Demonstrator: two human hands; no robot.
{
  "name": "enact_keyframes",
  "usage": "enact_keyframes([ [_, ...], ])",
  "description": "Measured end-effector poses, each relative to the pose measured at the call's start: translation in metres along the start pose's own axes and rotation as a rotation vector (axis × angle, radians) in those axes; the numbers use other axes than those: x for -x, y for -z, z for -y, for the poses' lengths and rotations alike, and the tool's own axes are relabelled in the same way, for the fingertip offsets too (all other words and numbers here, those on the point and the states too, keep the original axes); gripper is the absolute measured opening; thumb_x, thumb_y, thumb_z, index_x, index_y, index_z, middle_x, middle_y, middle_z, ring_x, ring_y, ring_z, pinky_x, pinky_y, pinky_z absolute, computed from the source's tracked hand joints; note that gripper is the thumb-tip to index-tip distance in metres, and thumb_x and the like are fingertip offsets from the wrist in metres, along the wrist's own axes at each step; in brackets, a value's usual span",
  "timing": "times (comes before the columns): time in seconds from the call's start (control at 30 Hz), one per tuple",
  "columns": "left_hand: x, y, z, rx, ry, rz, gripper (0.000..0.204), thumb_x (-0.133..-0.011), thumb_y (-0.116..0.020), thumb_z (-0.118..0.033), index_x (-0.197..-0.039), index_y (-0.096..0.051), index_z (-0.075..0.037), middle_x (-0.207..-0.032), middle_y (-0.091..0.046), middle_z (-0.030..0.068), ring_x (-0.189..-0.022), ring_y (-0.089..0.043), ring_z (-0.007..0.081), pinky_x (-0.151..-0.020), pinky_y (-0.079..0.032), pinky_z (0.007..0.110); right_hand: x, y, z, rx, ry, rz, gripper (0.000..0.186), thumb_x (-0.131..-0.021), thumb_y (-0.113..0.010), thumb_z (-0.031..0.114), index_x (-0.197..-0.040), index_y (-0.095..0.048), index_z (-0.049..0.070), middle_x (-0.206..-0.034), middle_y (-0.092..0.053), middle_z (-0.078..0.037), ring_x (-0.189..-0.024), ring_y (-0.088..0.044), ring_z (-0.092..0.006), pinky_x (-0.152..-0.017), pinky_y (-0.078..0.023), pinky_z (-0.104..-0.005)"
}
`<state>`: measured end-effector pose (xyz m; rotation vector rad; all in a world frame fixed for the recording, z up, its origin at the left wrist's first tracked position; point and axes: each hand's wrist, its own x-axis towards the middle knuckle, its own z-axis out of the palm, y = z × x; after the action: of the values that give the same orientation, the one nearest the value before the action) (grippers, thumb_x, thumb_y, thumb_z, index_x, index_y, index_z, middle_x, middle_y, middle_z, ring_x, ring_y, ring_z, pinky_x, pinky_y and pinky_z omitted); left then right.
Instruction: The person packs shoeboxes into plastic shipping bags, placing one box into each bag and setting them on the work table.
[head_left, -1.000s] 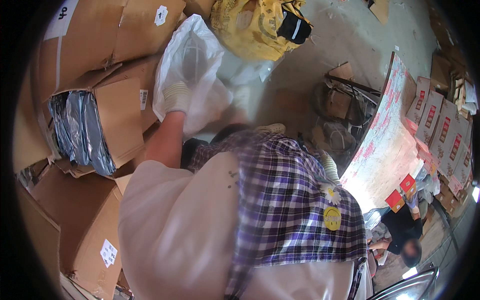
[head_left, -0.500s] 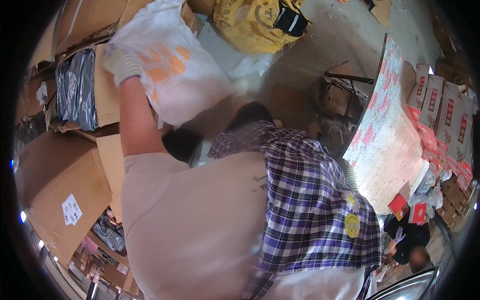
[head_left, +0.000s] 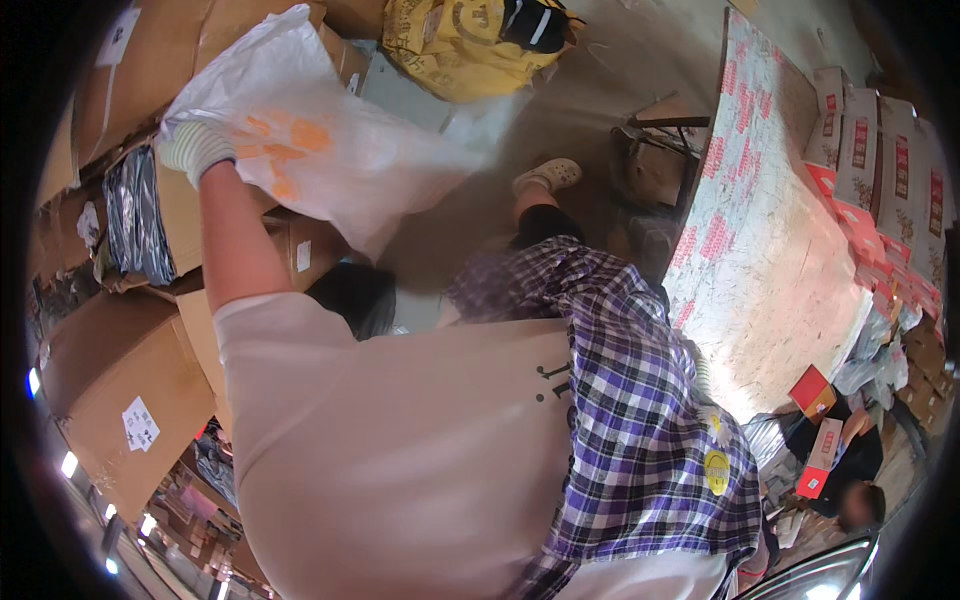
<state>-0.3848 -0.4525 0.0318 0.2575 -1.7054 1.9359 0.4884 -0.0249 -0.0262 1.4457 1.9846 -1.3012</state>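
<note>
A white knitted glove covers my left hand (head_left: 196, 150), raised at the upper left with the arm stretched out. Its fingers are closed on the top edge of a big white plastic bag (head_left: 365, 160) with orange printing. The bag hangs tilted and spread out, its lower part trailing toward the floor. Of my right hand (head_left: 703, 372), only a strip of ribbed glove shows past the checked cloth (head_left: 640, 400) on my body, beside the large board; its fingers are hidden.
Cardboard boxes (head_left: 120, 420) and dark grey plastic-wrapped goods (head_left: 140, 215) line the left. A yellow sack (head_left: 470, 50) lies ahead. A large pale board (head_left: 765, 230) stands at the right, with red-and-white cartons (head_left: 860, 150) behind it. Another person (head_left: 845, 450) is at the lower right.
My left hand has moved slightly left and down with the plastic bag, which now hangs more stretched out. My foot has come into view. The other person's hands and red box have shifted.
</note>
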Motion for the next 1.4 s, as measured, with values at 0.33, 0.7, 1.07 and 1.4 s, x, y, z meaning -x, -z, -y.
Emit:
enact_keyframes([
  [0.33, -0.03, 0.224, 0.125, 1.951, -0.163, -0.168, 0.038, -0.099, -0.05, -0.019, -0.131, -0.06, -0.002, -0.137, -0.056, 0.0258, -0.123, -0.057, 0.0401, -0.104, -0.045, 0.045, 0.024, 0.013, -0.047, -0.203, -0.074, -0.112, 0.021, -0.087, -0.061, 0.001, -0.103, -0.073, 0.005, -0.086, -0.072, -0.007, -0.079, -0.063, -0.016, -0.076, -0.053, -0.0328],
  [0.7, 0.039, 0.541, 0.249, 1.686, -1.315, -0.495, 0.05, -0.091, -0.066, -0.035, -0.131, -0.056, -0.007, -0.131, -0.058, 0.0188, -0.122, -0.054, 0.0386, -0.102, -0.043, 0.051, 0.047, 0.039, -0.047, -0.149, -0.287, -0.142, 0.043, -0.091, -0.055, 0.044, -0.106, -0.077, 0.01, -0.103, -0.073, -0.021, -0.097, -0.069, -0.0391, -0.09, -0.053, -0.0447],
  [1.07, 0.141, 0.979, 0.457, 2.6, -1.744, -0.582, 0.069, -0.089, -0.073, -0.03, -0.145, -0.044, -0.003, -0.135, -0.057, 0.023, -0.124, -0.055, 0.0388, -0.107, -0.043, 0.045, 0.035, 0.028, -0.025, -0.489, -0.677, -0.546, 0.055, -0.09, -0.051, 0.054, -0.104, -0.076, 0.006, -0.101, -0.073, -0.022, -0.099, -0.069, -0.0391, -0.089, -0.051, -0.0477],
  [1.4, 0.334, 0.858, 0.416, 2.951, -2.456, 0.326, 0.045, -0.103, -0.055, -0.046, -0.077, -0.053, -0.009, -0.071, -0.049, -0.0047, -0.065, -0.044, 0.0087, -0.062, -0.04, 0.03, 0.082, -0.106, -0.052, -0.787, -0.869, -1.017, 0.045, -0.091, -0.058, 0.046, -0.094, -0.071, 0.003, -0.087, -0.072, -0.022, -0.08, -0.069, -0.0391, -0.076, -0.052, -0.0494],
])
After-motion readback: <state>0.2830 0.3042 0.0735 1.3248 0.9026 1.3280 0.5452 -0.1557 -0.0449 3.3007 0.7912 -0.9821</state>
